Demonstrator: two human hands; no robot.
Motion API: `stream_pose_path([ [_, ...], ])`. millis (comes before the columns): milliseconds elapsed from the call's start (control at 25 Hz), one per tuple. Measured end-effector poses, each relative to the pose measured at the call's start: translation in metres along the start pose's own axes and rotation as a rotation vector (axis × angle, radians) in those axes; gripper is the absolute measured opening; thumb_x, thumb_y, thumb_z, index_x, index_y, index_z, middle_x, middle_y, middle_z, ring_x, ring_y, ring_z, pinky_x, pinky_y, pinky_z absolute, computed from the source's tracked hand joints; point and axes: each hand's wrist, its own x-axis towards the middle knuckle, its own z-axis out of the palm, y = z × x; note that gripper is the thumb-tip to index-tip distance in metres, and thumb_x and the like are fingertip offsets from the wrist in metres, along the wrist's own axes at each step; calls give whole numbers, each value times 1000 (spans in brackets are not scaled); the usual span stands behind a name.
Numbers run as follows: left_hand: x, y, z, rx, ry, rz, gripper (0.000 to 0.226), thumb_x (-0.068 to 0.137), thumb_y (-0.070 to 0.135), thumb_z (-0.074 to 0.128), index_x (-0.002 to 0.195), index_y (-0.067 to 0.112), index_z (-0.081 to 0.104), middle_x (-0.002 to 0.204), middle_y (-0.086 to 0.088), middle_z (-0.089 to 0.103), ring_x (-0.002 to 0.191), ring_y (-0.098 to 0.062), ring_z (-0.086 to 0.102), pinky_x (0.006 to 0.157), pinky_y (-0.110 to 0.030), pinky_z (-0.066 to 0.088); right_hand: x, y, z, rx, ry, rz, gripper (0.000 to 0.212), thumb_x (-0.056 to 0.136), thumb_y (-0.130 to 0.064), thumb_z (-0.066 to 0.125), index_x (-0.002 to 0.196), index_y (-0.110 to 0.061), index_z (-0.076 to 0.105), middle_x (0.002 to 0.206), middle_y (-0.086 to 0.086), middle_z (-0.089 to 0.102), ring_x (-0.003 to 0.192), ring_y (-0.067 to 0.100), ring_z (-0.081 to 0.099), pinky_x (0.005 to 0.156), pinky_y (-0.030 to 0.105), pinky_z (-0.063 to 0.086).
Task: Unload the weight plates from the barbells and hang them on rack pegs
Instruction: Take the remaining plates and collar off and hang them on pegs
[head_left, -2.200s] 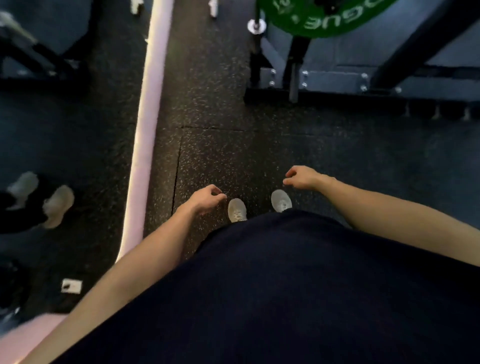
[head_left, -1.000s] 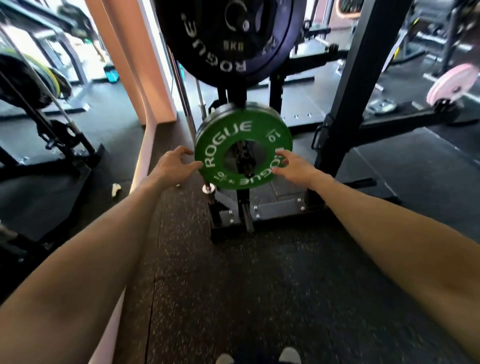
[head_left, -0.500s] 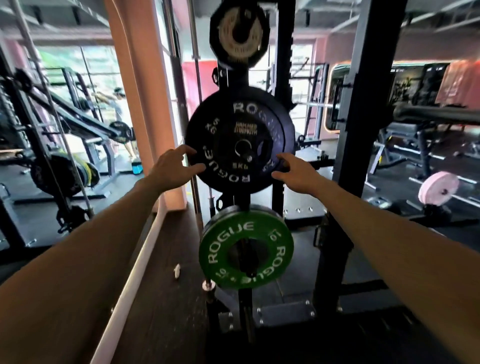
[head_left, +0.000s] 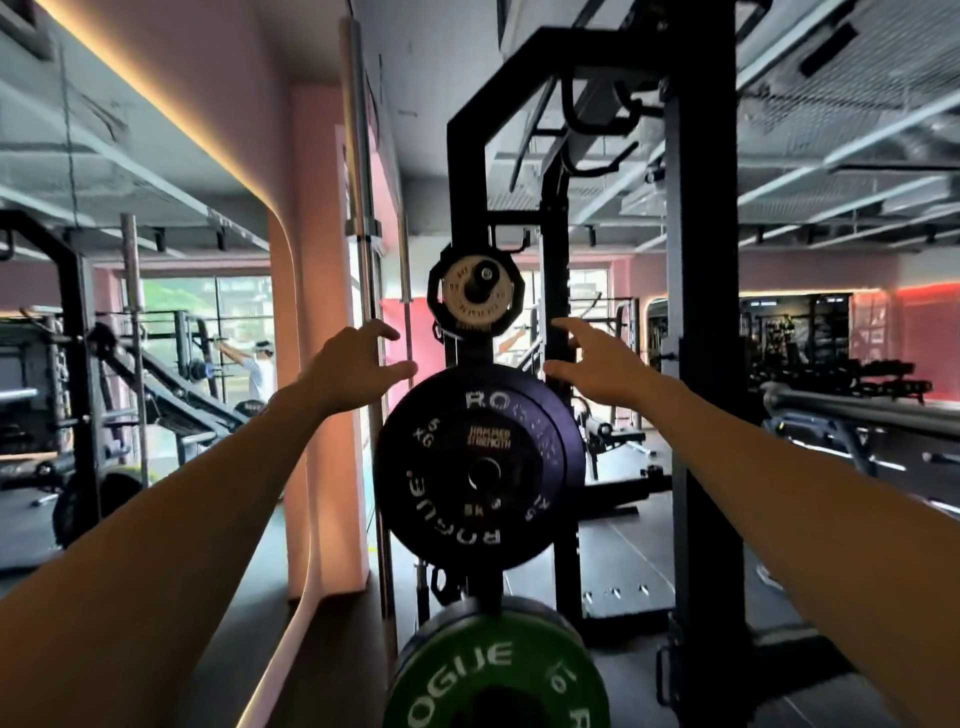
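Note:
Three plates hang one above the other on the pegs of a black rack upright (head_left: 465, 182). Topmost is a small black and white plate (head_left: 475, 293), below it a large black Rogue plate (head_left: 480, 460), lowest a green Rogue 10 plate (head_left: 498, 670). My left hand (head_left: 353, 366) is raised to the left of the upright, between the small plate and the black plate, fingers spread and holding nothing. My right hand (head_left: 592, 364) is at the same height on the right side, fingers also spread and free. Neither hand touches a plate.
A thick black rack post (head_left: 701, 364) stands just right of my right arm. Upright barbells (head_left: 363, 260) lean beside a pink pillar (head_left: 291, 415) on the left. A loaded barbell sleeve (head_left: 857, 410) juts in from the right. A person (head_left: 257, 366) trains in the far left background.
My view and both hands have risen: from the green plate, past the sides of the black plate, to beside the small top plate. Both hands stay free.

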Motion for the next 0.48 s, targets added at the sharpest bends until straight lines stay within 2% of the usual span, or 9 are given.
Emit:
stream_pose_path([
  [80, 16, 10, -9, 19, 11, 15, 52, 88, 42, 66, 132, 19, 50, 115, -18, 62, 92, -25, 57, 80, -29, 36, 12, -4, -17, -9, 15, -23, 70, 90, -29, 65, 149, -22, 28, 148, 10, 41, 132, 26, 44, 104, 32, 35],
  [240, 45, 29, -20, 48, 61, 30, 53, 86, 47, 65, 132, 24, 50, 131, -17, 53, 118, -31, 52, 90, -35, 38, 32, -7, -40, -13, 55, -48, 71, 90, -29, 65, 149, -23, 27, 145, 12, 44, 123, 28, 51, 102, 38, 41],
  [480, 72, 41, -4, 43, 104, 8, 54, 90, 47, 60, 134, 18, 48, 135, -16, 52, 123, -31, 50, 97, -38, 40, 64, 4, -47, -12, 70, -65, 67, 92, -29, 61, 149, -18, 27, 142, 15, 46, 119, 29, 54, 94, 36, 43],
])
